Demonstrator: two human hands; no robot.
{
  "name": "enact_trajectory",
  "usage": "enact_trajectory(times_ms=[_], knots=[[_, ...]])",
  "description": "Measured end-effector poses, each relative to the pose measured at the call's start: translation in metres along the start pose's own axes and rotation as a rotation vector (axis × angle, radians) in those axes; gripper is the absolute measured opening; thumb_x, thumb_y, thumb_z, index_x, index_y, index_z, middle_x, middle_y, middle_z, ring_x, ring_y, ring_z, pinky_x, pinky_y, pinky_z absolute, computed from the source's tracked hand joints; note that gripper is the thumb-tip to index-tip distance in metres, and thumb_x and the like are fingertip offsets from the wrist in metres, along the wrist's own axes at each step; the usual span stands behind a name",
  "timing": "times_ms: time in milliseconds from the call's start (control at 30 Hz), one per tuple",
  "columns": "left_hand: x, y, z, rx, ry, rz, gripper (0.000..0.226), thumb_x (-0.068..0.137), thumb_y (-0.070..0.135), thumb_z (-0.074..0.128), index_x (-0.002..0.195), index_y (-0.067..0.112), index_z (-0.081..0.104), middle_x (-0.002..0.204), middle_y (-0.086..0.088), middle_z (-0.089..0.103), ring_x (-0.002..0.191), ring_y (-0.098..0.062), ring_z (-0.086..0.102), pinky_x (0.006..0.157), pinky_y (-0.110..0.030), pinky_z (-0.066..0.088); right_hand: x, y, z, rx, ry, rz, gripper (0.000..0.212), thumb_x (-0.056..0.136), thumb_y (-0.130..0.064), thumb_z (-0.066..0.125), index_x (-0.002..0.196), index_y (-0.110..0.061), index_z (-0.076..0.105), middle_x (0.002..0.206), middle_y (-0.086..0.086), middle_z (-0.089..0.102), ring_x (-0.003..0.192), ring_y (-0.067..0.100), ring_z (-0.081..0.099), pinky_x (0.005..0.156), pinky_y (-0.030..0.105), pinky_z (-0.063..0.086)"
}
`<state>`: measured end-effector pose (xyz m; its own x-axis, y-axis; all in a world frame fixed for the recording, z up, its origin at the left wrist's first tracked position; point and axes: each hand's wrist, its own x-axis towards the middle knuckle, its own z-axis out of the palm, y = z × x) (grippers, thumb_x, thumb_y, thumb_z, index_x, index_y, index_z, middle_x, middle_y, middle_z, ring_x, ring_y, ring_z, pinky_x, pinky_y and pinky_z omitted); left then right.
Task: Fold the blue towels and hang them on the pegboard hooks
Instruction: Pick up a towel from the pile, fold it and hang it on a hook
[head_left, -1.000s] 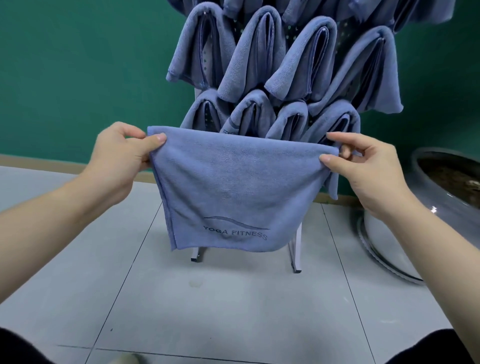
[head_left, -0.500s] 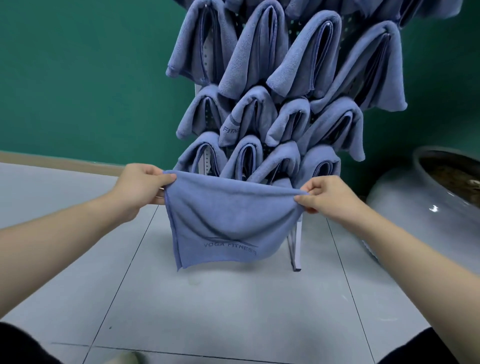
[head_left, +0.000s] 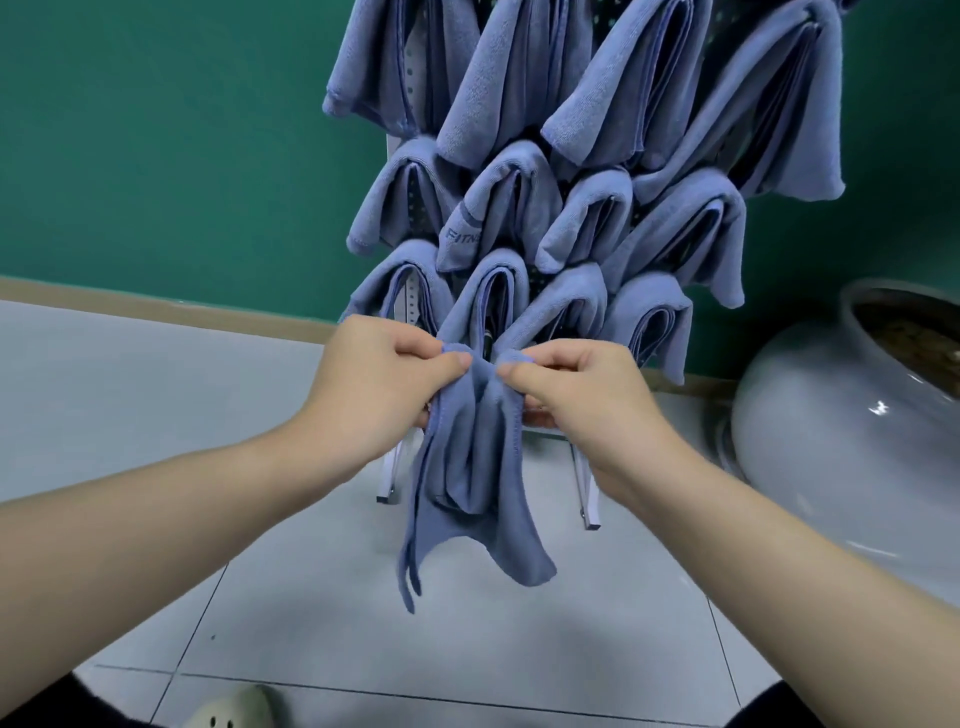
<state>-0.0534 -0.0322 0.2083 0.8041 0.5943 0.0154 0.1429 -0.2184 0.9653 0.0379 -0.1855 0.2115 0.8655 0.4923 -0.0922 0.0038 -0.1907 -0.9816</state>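
Left hand and right hand grip the blue towel; hung towels crowd behind, grey pot right

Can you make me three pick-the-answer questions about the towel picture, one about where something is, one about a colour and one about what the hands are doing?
1. Where is the big round grey ceramic pot?
A. On the floor, right of the white pegboard rack
B. On top of the rack
C. Left of the rack

2. What colour is the wall behind the rack?
A. Yellow
B. Green
C. White

3. How is the soft blue cloth towel in the hands?
A. Spread flat on the floor
B. Already on a hook
C. Pinched at its top by both hands, hanging down

Answers:
1 A, it sits on the grey floor tiles at the right edge.
2 B, green fills the background.
3 C, the left hand and right hand pinch its top corners together and the rest dangles.
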Motion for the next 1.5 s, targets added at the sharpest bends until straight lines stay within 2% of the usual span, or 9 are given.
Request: enact_trajectory(times_ms=[100, 267, 433, 800, 900, 1000, 1167, 1300, 1500], knots=[[-0.008, 0.003, 0.006, -0.003, -0.033, 0.025, 0.01, 0.091, 0.015, 0.077, 0.082, 0.013, 0.081, 0.078, -0.011, 0.078, 0.077, -0.034, 0.077, 0.069, -0.049, 0.065, -0.008, 0.003, 0.011, 0.063, -0.008, -0.026, 0.007, 0.092, -0.004, 0.073, 0.092, 0.001, 0.078, 0.083, 0.013, 0.078, 0.07, 0.015, 0.07, 0.071, 0.025, 0.062], [-0.015, -0.002, 0.012, -0.034, -0.057, 0.056, 0.021, 0.099, 0.008, 0.063, 0.094, 0.019, 0.08, 0.082, -0.002, 0.079, 0.081, -0.015, 0.077, 0.068, -0.028, 0.064, -0.017, 0.007, 0.022, 0.027, -0.041, -0.104, 0.014, 0.096, -0.01, 0.07, 0.092, -0.016, 0.083, 0.092, 0.011, 0.08, 0.1, 0.036, 0.073, 0.096, 0.055, 0.057], [-0.026, -0.001, 0.017, -0.078, -0.073, 0.16, 0.047, 0.103, -0.001, 0.054, 0.089, 0.041, 0.072, 0.09, 0.018, 0.077, 0.091, -0.004, 0.075, 0.073, -0.014, 0.058, -0.019, 0.005, 0.022, 0.046, -0.013, -0.18, 0.015, 0.096, -0.009, 0.07, 0.099, -0.018, 0.081, 0.094, 0.002, 0.08, 0.088, 0.007, 0.074, 0.087, 0.023, 0.058], [-0.019, 0.004, 0.006, -0.049, 0.081, 0.366, 0.013, 0.084, 0.012, 0.077, 0.078, 0.023, 0.073, 0.078, 0.005, 0.072, 0.074, -0.013, 0.066, 0.068, -0.034, 0.058, -0.023, -0.001, 0.019, 0.192, -0.057, -0.255, 0.011, 0.095, -0.013, 0.072, 0.103, -0.009, 0.079, 0.097, 0.004, 0.08, 0.097, 0.014, 0.075, 0.087, 0.023, 0.058], [-0.01, 0.002, 0.0, 0.081, 0.046, 0.462, 0.02, 0.085, 0.025, 0.082, 0.097, 0.026, 0.066, 0.098, 0.011, 0.068, 0.092, -0.003, 0.063, 0.077, -0.023, 0.051, -0.022, -0.004, 0.016, 0.124, -0.064, -0.278, 0.011, 0.098, -0.013, 0.068, 0.1, -0.011, 0.079, 0.095, 0.003, 0.08, 0.092, 0.01, 0.073, 0.087, 0.022, 0.057], [0.004, 0.004, -0.015, 0.21, -0.226, 0.449, 0.046, 0.083, 0.046, 0.081, 0.123, 0.031, 0.063, 0.121, 0.021, 0.067, 0.118, 0.004, 0.06, 0.1, -0.018, 0.046, -0.02, -0.011, 0.008, 0.053, -0.138, -0.339, 0.017, 0.102, -0.012, 0.061, 0.094, -0.009, 0.075, 0.084, -0.001, 0.072, 0.082, 0.007, 0.064, 0.079, 0.021, 0.052], [0.017, 0.005, -0.043, 0.402, -0.633, 0.252, 0.04, 0.075, 0.052, 0.082, 0.1, 0.022, 0.075, 0.097, 0.001, 0.075, 0.094, -0.021, 0.071, 0.084, -0.046, 0.058, -0.019, -0.02, -0.003, -0.063, -0.171, -0.44, 0.02, 0.105, -0.014, 0.057, 0.089, -0.013, 0.069, 0.076, -0.007, 0.059, 0.073, 0.007, 0.051, 0.07, 0.021, 0.044], [0.02, 0.004, -0.053, 0.372, -0.598, 0.24, 0.051, 0.072, 0.059, 0.079, 0.089, 0.011, 0.07, 0.091, -0.018, 0.066, 0.082, -0.035, 0.06, 0.078, -0.051, 0.053, -0.012, -0.015, -0.011, -0.143, -0.05, -0.469, 0.026, 0.109, -0.016, 0.05, 0.084, -0.018, 0.058, 0.068, -0.019, 0.046, 0.067, 0.002, 0.041, 0.065, 0.019, 0.036], [0.016, 0.009, -0.047, 0.244, -0.355, 0.253, 0.044, 0.077, 0.048, 0.075, 0.075, 0.012, 0.05, 0.068, 0.007, 0.042, 0.064, -0.011, 0.037, 0.06, -0.031, 0.027, -0.005, -0.007, -0.012, -0.224, 0.143, -0.507, 0.03, 0.112, -0.02, 0.041, 0.082, -0.022, 0.045, 0.071, -0.018, 0.041, 0.067, -0.002, 0.04, 0.068, 0.014, 0.035]])
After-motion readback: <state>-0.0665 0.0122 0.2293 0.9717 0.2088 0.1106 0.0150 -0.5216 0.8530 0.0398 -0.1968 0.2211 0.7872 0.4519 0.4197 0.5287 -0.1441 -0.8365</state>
